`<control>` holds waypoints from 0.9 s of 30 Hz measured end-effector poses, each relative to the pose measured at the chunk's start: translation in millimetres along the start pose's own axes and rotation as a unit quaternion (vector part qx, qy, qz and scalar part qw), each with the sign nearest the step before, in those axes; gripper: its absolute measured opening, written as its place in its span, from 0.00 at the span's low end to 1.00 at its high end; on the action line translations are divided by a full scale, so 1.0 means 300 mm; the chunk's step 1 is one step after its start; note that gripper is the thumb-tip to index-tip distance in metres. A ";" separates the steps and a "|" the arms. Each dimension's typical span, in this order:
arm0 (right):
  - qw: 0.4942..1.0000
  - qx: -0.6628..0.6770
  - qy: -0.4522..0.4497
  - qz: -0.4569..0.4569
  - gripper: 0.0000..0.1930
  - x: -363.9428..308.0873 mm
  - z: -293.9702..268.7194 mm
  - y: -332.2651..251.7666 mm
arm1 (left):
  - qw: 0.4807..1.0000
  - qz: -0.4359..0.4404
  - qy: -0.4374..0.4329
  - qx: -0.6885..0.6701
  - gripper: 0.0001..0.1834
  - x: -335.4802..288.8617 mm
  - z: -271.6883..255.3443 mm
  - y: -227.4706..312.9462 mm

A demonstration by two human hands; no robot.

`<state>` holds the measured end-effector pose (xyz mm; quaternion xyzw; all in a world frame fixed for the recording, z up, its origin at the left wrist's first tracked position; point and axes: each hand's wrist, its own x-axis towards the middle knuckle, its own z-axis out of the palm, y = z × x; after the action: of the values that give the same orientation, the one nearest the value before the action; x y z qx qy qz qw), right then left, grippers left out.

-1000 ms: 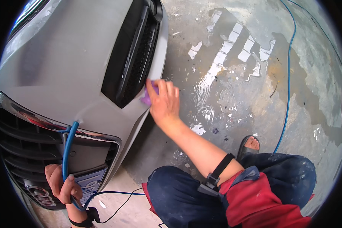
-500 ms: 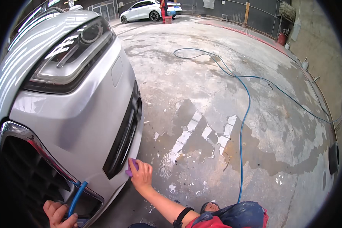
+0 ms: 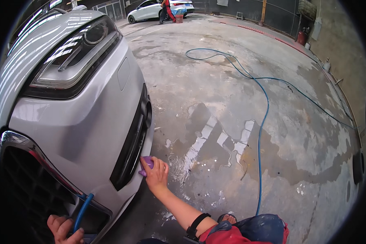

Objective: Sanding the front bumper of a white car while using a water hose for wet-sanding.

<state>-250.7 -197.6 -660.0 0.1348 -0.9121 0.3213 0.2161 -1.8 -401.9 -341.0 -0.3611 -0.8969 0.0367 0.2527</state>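
At the lower left, my left hand (image 3: 63,231) is closed round a short end of blue hose (image 3: 83,210). The hose end stands up in front of the car's dark grille (image 3: 26,185), beside its chrome edge. With fingers bent, my right hand (image 3: 157,175) grips a soft purple wad (image 3: 147,163); whether it is cloth or clay I cannot tell. It presses on the silver bumper (image 3: 75,122), along the outer edge of the black trim strip (image 3: 131,160). My fingers cover part of the wad.
Over wet concrete (image 3: 215,105) with puddles, a long blue hose (image 3: 266,118) runs in a loop to the right wall. A headlight (image 3: 75,61) sits above the bumper. Far back, a person (image 3: 166,10) is beside a white car (image 3: 148,10) and a red bucket (image 3: 179,18).
My right hand has slid the purple wad forward and slightly right along the bumper's edge. The left hand has hardly moved. The far person has stepped left.
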 end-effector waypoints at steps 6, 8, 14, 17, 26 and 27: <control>1.000 -0.020 -0.016 -0.016 0.35 0.232 0.006 0.146 | 1.000 0.004 -0.003 0.002 0.12 0.008 -0.004 0.007; 1.000 0.008 0.004 -0.017 0.36 0.172 0.007 0.103 | 1.000 0.003 -0.002 0.003 0.12 0.002 -0.004 0.011; 0.993 0.100 -0.031 0.045 0.42 -0.064 -0.026 -0.085 | 1.000 0.009 0.005 0.004 0.13 0.010 -0.004 -0.002; 0.983 0.163 -0.045 0.065 0.42 -0.180 -0.051 -0.188 | 1.000 0.009 -0.001 0.000 0.14 0.008 -0.014 -0.002; 1.000 -0.017 -0.014 -0.004 0.33 -0.097 -0.056 -0.074 | 1.000 0.018 0.002 0.003 0.14 0.014 0.008 -0.007; 1.000 -0.014 -0.011 -0.013 0.34 -0.085 -0.059 -0.065 | 1.000 0.018 0.001 0.003 0.14 0.010 0.004 -0.009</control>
<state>-215.5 -198.3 -649.4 0.1467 -0.9173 0.3037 0.2118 -6.0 -401.8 -340.0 -0.3760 -0.8900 0.0432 0.2543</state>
